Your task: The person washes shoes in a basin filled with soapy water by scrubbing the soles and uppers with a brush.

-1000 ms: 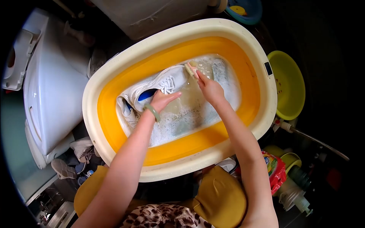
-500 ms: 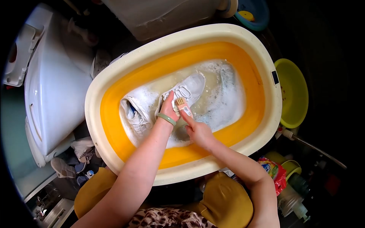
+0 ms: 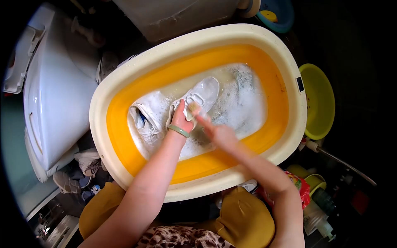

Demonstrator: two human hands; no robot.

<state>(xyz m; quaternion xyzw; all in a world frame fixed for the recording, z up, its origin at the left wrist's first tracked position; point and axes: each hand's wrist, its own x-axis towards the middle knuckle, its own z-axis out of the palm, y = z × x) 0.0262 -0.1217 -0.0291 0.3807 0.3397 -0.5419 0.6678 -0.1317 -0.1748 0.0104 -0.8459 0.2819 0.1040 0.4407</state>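
Observation:
My left hand [image 3: 180,120], with a pale green bangle at the wrist, is closed on the near side of a white sneaker [image 3: 208,91]. The sneaker's toe points to the upper right, above soapy water [image 3: 242,111]. Blurred by motion, my right hand [image 3: 221,134] grips a small scrubbing brush [image 3: 198,110], its bristles against the sneaker's side by the laces. A second white shoe [image 3: 149,118] lies in the suds to the left. All this sits within a large oval tub [image 3: 198,192] with a cream rim and orange inner wall.
Right of the tub stand a lime-green basin [image 3: 318,103] and a metal rod [image 3: 345,160]. A blue basin [image 3: 281,20] is at the top. Several shoes [image 3: 68,182] lie at the lower left beside a white bathroom fixture [image 3: 62,91]. Near my right arm is a red packet [image 3: 304,192].
My right hand has shifted slightly right and down, and the brush is now blurred and tilted differently against the sneaker. My left hand keeps its hold. The whole view has shifted slightly.

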